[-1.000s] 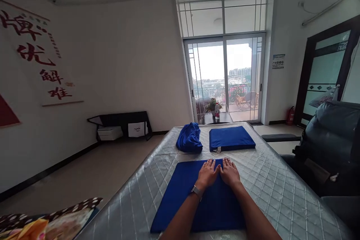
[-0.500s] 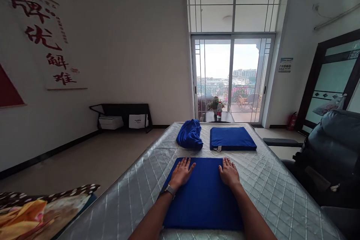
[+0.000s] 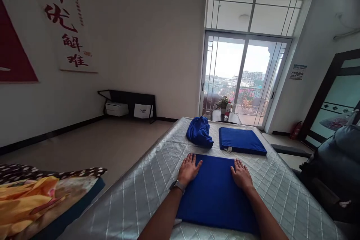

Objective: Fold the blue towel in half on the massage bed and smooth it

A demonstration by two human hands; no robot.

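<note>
A flat blue folded cloth lies in front of me on a silver quilted cover. My left hand, with a watch at the wrist, rests flat on the cloth's far left corner, fingers stretched out. On the far right corner lies my right hand, also flat with its fingers extended. Beyond them, a crumpled blue cloth sits at the left. To its right is a neat folded blue stack with a small white tag at its near edge.
At the lower left lie patterned fabrics. A dark armchair stands at the right. Past the cover's far edge is a small table with a plant and a bottle. A black rack stands by the wall.
The view has turned left and tilted, so everything appears shifted right. Both hands stay flat on the far corners of the folded cloth.
</note>
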